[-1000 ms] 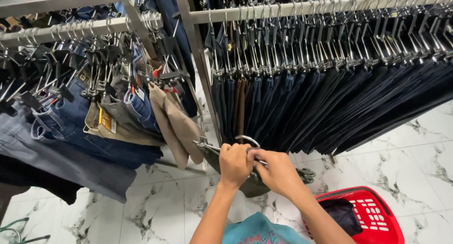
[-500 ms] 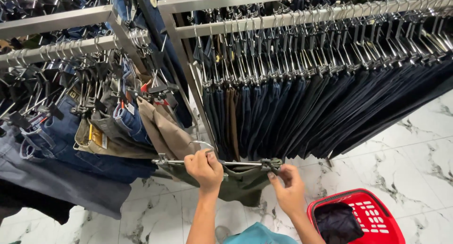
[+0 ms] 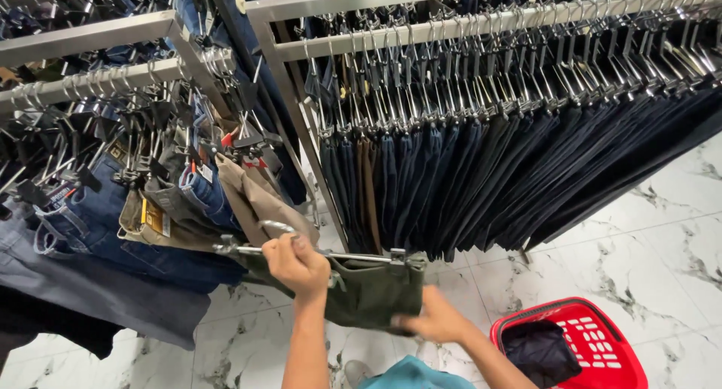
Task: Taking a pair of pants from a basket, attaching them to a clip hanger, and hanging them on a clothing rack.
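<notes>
Red basket (image 3: 602, 344); dark trousers (image 3: 481, 178) on rack.

Olive-green trousers (image 3: 376, 291) folded, clipped on metal clip hanger (image 3: 316, 252), held level

Small rectangular yellow paper tag (image 3: 155, 217) at centre left of frame, hanging at waistband of tan folded trousers (image 3: 162, 224) on left rack. Small red tags (image 3: 228, 139) just above, among clip hangers. No signs, screens or packages.
</notes>
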